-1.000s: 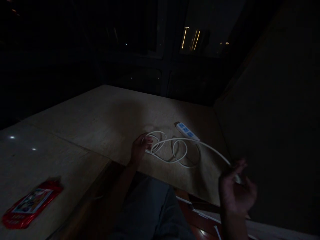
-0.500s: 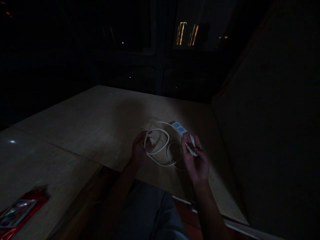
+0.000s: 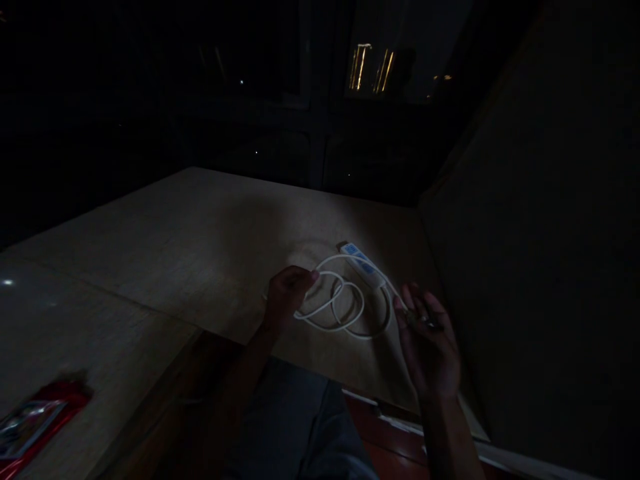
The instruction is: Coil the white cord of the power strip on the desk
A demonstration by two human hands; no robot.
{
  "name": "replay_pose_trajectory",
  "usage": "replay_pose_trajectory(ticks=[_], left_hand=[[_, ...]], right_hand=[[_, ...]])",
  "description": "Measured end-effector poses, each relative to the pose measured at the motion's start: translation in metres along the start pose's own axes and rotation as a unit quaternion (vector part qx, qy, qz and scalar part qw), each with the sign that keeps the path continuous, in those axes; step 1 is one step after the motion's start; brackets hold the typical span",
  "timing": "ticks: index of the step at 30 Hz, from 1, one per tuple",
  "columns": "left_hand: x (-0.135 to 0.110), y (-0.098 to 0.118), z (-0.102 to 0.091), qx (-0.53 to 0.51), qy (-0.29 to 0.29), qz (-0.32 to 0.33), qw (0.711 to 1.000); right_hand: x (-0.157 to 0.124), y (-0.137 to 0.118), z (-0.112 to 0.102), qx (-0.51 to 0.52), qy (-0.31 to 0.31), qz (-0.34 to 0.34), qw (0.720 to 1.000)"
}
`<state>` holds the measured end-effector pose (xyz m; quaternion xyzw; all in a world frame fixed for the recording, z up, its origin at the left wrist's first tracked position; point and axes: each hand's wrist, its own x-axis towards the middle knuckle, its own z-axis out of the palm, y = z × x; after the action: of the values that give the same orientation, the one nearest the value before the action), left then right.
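Since the previous frame, my right hand (image 3: pixel 431 347) has moved right, uncovering more of the power strip (image 3: pixel 369 275). Through the head camera I see the pale ledge (image 3: pixel 165 227), then the white cord (image 3: pixel 343 285), thin and loosely looped, running left to right between my hands. My left hand (image 3: pixel 287 293) pinches it; my right curls round its end, too dark to make out. Slim, white and blue-paneled, the strip lies on the ledge, its long axis slanting from far left to near right.
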<state>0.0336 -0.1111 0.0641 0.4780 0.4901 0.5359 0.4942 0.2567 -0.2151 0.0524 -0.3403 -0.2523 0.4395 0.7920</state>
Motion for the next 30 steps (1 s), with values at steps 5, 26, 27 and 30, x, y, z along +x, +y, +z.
replay_pose_trajectory(ticks=[5,26,27,30], left_hand=[[-0.010,0.016,-0.008,0.118,-0.171,0.047,0.977],[-0.014,0.022,-0.005,0.006,-0.162,-0.029,0.986],[-0.013,0.020,-0.005,0.003,-0.151,-0.034,0.988],[-0.012,0.016,-0.007,-0.004,-0.122,-0.057,0.991]], right_hand=[[0.012,-0.018,0.005,0.015,0.011,-0.044,0.999],[0.023,0.027,0.027,-0.120,-0.267,0.288,0.912],[0.023,0.024,0.024,-0.104,-0.274,0.266,0.918],[0.025,0.016,0.017,-0.079,-0.267,0.197,0.940]])
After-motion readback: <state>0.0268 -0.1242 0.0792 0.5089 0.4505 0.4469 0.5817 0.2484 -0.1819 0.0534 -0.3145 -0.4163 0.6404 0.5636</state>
